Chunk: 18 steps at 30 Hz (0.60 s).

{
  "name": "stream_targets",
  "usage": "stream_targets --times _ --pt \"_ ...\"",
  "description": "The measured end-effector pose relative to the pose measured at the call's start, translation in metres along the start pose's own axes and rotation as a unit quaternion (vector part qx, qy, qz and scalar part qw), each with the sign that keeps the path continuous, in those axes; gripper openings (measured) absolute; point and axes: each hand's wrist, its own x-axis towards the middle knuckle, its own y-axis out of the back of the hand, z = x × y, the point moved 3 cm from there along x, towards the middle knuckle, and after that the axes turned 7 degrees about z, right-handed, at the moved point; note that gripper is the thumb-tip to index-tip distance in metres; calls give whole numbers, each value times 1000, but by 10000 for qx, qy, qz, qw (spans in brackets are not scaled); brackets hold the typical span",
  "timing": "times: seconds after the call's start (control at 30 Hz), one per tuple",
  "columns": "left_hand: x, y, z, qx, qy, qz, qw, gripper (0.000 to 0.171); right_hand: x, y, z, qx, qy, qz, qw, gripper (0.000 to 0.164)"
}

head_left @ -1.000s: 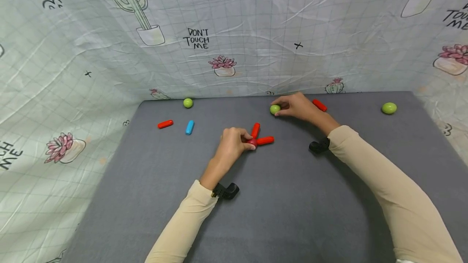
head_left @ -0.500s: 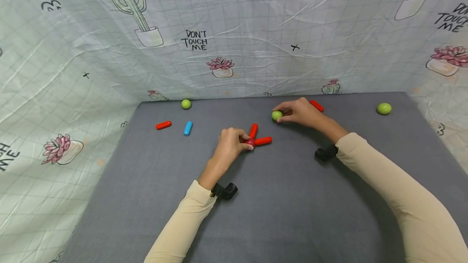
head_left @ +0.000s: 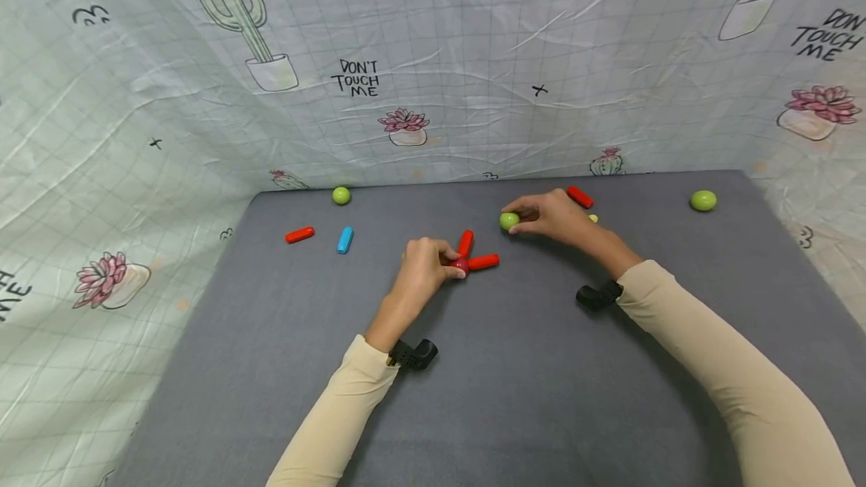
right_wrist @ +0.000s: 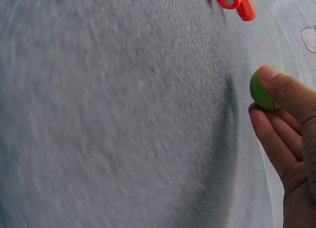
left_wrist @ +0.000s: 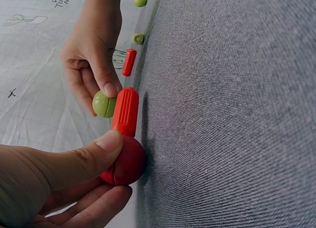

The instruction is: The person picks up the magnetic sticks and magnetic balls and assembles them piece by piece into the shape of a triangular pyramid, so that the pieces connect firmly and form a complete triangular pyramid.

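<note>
In the head view my left hand (head_left: 422,265) pinches a dark red ball (head_left: 459,266) between thumb and fingers, low at the grey surface. Two red rods stick out from that ball: one rod (head_left: 466,243) points away from me, the other rod (head_left: 483,262) to the right. Behind and to the right of them, my right hand (head_left: 551,216) pinches a green ball (head_left: 509,222) by thumb and fingertips. The left wrist view shows a seam across this green ball (left_wrist: 102,104) and grooves along the nearer red rod (left_wrist: 125,109). The green ball is apart from the rods in the head view.
Loose on the grey table (head_left: 514,382) lie a red rod (head_left: 300,235), a blue rod (head_left: 345,240) and a green ball (head_left: 341,195) at left. Another red rod (head_left: 579,197), a mostly hidden yellow-green piece (head_left: 593,218) and a green ball (head_left: 704,201) are at right. A printed cloth (head_left: 473,111) hangs behind.
My right hand has brought the green ball nearer to me, closer to the level of the red rods. A yellow-green piece now shows behind the right wrist. My left hand keeps its hold.
</note>
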Motion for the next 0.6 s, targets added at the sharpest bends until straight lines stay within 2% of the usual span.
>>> stream_targets --times 0.4,0.6 --pt "0 0 -1 49 -19 23 10000 25 -5 -7 -3 17 -366 24 9993 38" --pt "0 0 0 81 -24 -8 10000 25 -14 -9 -5 85 -474 30 9988 38"
